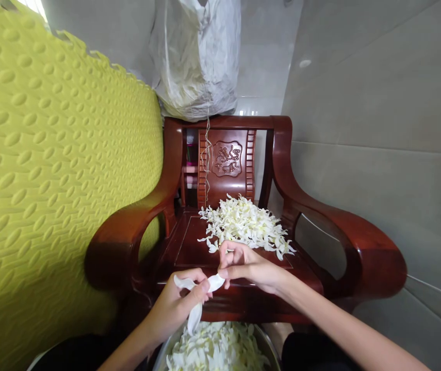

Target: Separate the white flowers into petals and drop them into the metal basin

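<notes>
Head view: lower centre, left hand (pixel 190 294) pinches white flower (pixel 194 317) mid-length, probably to steady it; right hand (pixel 239 265) pinches one petal (pixel 216 282) by tip. Flower pile (pixel 245 224) on chair seat (pixel 185 242); filled basin (pixel 272 350) at bottom, seemingly for easy reach.

There was one chair (pixel 187 242), with two armrests (pixel 375 257) and one carved panel (pixel 227 158). One bag (pixel 200 56) was at the chair's back, one mat (pixel 69 170) to its left. One heap (pixel 243 221) of petals, too many to count, lay on the chair; one bowl (pixel 271 344), below its front edge, held a second heap (pixel 216 350). Before the chair, two hands, one left hand (pixel 189 296) and one right hand (pixel 249 268), held one flower (pixel 215 283).
</notes>
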`<state>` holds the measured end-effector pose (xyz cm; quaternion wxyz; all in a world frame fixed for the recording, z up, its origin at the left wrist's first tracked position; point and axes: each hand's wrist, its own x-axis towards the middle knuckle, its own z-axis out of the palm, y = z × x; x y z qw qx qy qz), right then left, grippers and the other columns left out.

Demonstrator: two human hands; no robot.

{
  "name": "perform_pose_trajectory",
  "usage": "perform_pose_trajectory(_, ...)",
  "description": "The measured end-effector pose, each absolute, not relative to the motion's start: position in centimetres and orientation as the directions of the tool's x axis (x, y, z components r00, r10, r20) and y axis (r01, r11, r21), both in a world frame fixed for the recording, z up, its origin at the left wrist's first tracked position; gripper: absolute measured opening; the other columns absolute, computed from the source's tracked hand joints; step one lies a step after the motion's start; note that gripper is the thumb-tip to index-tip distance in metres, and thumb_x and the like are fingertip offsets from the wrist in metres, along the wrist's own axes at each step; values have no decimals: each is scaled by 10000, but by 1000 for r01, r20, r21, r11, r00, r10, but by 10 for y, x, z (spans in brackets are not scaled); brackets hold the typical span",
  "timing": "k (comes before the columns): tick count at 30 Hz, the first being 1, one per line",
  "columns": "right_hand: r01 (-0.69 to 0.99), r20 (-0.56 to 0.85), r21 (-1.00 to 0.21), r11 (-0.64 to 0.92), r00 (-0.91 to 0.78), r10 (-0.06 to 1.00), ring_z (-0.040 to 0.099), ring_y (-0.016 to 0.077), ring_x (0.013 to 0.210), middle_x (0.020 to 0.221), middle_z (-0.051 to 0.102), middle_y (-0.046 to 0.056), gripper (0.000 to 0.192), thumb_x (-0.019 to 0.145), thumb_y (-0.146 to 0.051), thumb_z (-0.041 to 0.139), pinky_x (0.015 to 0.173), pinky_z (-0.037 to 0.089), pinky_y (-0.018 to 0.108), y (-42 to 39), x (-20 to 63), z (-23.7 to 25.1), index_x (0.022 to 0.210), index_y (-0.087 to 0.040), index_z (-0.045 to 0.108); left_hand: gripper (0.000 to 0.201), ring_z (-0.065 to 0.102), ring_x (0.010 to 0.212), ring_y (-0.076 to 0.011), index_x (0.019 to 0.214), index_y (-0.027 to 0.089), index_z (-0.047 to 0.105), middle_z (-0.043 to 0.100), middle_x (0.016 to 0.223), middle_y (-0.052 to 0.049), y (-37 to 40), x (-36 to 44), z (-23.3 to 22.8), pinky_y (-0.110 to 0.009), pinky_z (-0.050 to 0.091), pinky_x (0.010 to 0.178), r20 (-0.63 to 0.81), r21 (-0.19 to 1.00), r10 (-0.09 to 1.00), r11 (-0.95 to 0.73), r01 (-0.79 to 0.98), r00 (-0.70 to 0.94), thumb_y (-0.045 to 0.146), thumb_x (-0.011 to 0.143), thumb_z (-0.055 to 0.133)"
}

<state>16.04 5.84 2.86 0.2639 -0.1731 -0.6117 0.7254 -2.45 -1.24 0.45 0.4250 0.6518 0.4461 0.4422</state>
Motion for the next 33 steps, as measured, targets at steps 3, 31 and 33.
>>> perform_pose_trajectory(3,-153,46,-979,-133,-805,591,608,91,557,636,634,-34,295,648,-211,790,562,457,203,57,160,27,763,-153,524,354,456,580,-117,655,132,616,536,601,-12,-12,-26,1,-217,319,541,171,958,966,-209,197,195,447,815,584)
perform_pose_trajectory(31,-146,223,-974,171,-539,812,557,119,630,676,614,-17,400,628,-291,812,629,425,257,48,152,27,686,-194,428,159,425,521,-98,677,154,569,479,531,44,-7,-35,6,-216,314,522,-70,997,993,73,-26,93,284,755,617)
perform_pose_trajectory(33,-122,242,-970,210,-550,799,569,129,646,691,622,-3,376,656,-283,793,650,439,270,42,154,29,687,-194,428,154,413,545,-99,652,155,555,457,549,46,-9,-34,6,-212,308,532,-51,999,997,50,20,51,271,737,609)
